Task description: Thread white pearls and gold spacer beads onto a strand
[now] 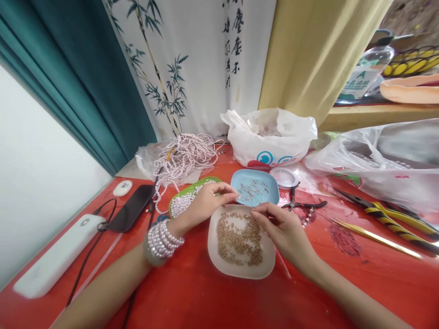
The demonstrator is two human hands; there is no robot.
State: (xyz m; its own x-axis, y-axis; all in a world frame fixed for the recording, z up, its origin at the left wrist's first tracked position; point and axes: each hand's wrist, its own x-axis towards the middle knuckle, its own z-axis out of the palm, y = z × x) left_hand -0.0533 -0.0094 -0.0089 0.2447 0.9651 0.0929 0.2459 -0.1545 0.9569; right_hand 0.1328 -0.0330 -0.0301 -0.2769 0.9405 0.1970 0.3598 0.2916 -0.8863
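Note:
My left hand (pixel 208 201), with pearl-bead strands around its wrist, is pinched near the left edge of a blue dish (pixel 233 176) of small metal pins. Whatever its fingertips hold is too small to make out. Over the upper right rim of a white dish (pixel 214 265) my right hand (pixel 279 224) is also closed in a pinch, its contents unclear. Gold beads (pixel 236 237) lie spread in that white dish. Partly behind my left hand is a green dish (pixel 213 179) of pale pearl beads (pixel 183 203).
Pearl strands (pixel 188 157) are heaped at the back beside a white plastic bag (pixel 274 137). To the right lie small black pliers (pixel 303 204), yellow-black pliers (pixel 387 214) and gold tweezers (pixel 377 237). A phone (pixel 132 210) and white power bank (pixel 60 256) lie left.

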